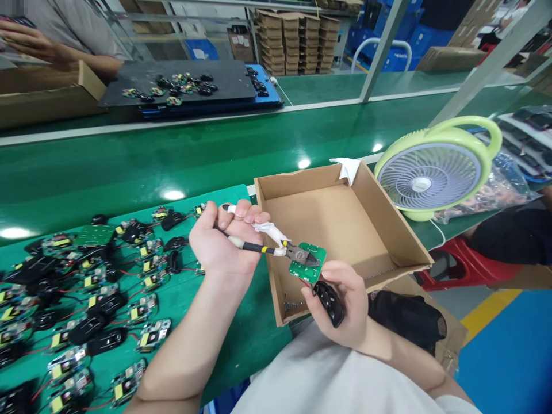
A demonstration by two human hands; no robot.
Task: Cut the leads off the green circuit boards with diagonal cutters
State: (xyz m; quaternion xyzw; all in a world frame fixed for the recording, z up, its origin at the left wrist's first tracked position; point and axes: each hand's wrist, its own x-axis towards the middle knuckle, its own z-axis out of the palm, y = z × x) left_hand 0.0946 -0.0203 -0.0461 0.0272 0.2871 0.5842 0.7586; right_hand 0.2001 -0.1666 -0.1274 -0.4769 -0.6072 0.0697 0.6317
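Well, my left hand clasps the pliers, my right hand pinches a black case; the stiff-looking circuit board seems fragile, best held by its edges.

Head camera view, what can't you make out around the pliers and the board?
Head view:
- Green circuit board: far side turned away; markings too small.
- Black casing: partly covered by the right hand.
- Pliers' handles: partly behind the left hand's fingers.
- Person across the bench: head cut off by the top edge.
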